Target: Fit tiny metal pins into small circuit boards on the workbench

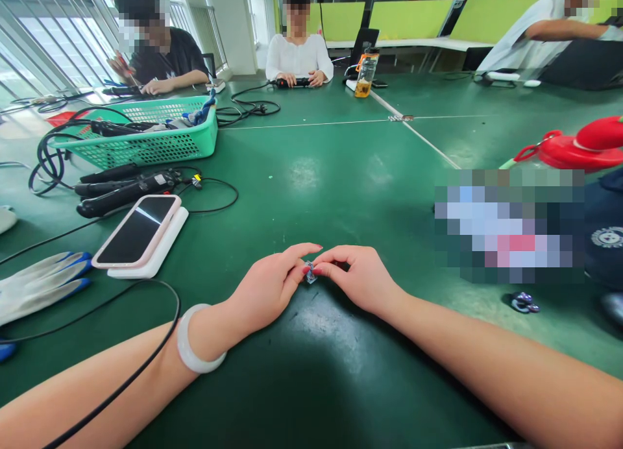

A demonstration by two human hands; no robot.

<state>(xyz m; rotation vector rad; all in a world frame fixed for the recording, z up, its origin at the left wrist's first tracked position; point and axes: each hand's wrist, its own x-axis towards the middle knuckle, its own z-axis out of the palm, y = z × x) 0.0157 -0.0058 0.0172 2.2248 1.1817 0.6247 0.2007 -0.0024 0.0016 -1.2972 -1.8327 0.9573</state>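
A small shiny, clear-and-dark piece (310,274) is pinched between my two hands just above the green table (335,209); its exact kind is too small to make out. My left hand (265,283), with a pale bangle (187,339) on its wrist, grips the piece's left side between thumb and fingers. From the right, my right hand (360,274) pinches the same piece with thumb and forefinger, the other fingers curled in. A black cable (141,381) passes across my left forearm.
To the left lie a phone (141,231) on a white box, grey-blue gloves (43,283), black handled tools (121,193) and a green basket (165,141). At right are a dark shiny trinket (524,302) and a red object (579,144). A bottle (366,76) and several people are beyond.
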